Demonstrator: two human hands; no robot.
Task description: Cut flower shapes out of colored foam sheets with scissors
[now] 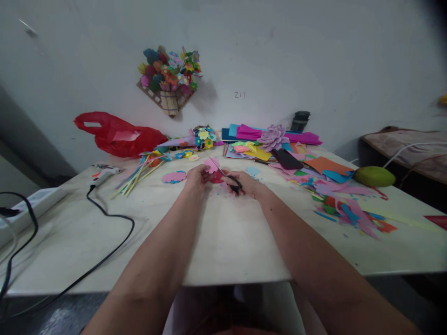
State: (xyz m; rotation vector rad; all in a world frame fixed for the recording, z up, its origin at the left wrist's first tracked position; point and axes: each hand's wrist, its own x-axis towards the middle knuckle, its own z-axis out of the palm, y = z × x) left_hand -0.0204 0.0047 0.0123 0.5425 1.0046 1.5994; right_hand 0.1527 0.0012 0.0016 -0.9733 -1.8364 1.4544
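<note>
My left hand [197, 177] pinches a pink scalloped flower cutout [212, 165] by its edge. In my right hand [246, 184] is a pair of scissors [234, 181] with black handles, fingers in the loops. Its blades point up and left, close to the right side of the pink cutout; whether they touch it I cannot tell. Beneath the hands lies a red piece [217, 177] with small paper scraps around it. Pink and blue flower cutouts [174, 177] rest left of my left hand, and a light blue one [253, 172] lies beyond my right hand.
A glue gun [106, 175] with a black cord and a power strip [33, 211] are at the left. A red plastic bag [122, 137] lies behind. Coloured sheets [260, 151], a phone [287, 158], scraps [352, 211] and a green mango-like fruit [375, 176] occupy the right.
</note>
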